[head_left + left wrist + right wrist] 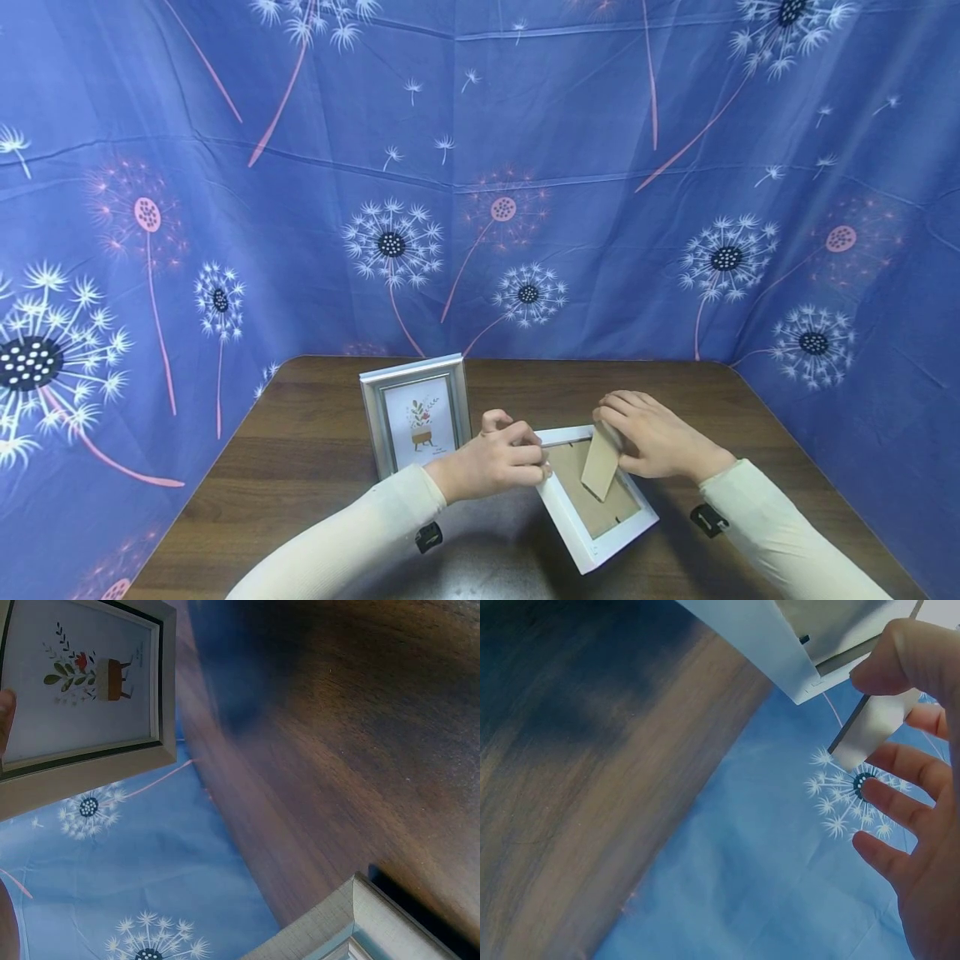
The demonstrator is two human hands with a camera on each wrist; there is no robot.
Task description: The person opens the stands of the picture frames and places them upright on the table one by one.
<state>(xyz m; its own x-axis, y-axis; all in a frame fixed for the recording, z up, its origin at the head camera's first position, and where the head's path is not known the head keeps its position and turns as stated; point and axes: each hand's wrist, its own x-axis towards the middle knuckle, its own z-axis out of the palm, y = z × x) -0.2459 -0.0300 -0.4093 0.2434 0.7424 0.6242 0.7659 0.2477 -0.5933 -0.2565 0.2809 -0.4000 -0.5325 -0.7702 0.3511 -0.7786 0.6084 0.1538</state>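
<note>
A white picture frame (pixel 566 517) is tilted with its brown backing (pixel 618 506) toward the head camera. My left hand (pixel 491 462) grips its left edge. In the left wrist view, the front of this picture frame (pixel 166 682) shows a potted-plant print, with a fingertip over its border. On the back, the easel stand (pixel 602 462) sticks out from the board. My right hand (pixel 660 437) holds it near its upper end. In the right wrist view, the thumb and fingers are around the stand (pixel 874 727), the lower fingers spread apart.
A silver picture frame (pixel 378 433) with a plant print stands upright on the brown wooden table (pixel 300 450), left of the hands. Its corner (pixel 352 900) shows in the left wrist view. A blue dandelion-patterned cloth (pixel 600 250) hangs behind and beside the table.
</note>
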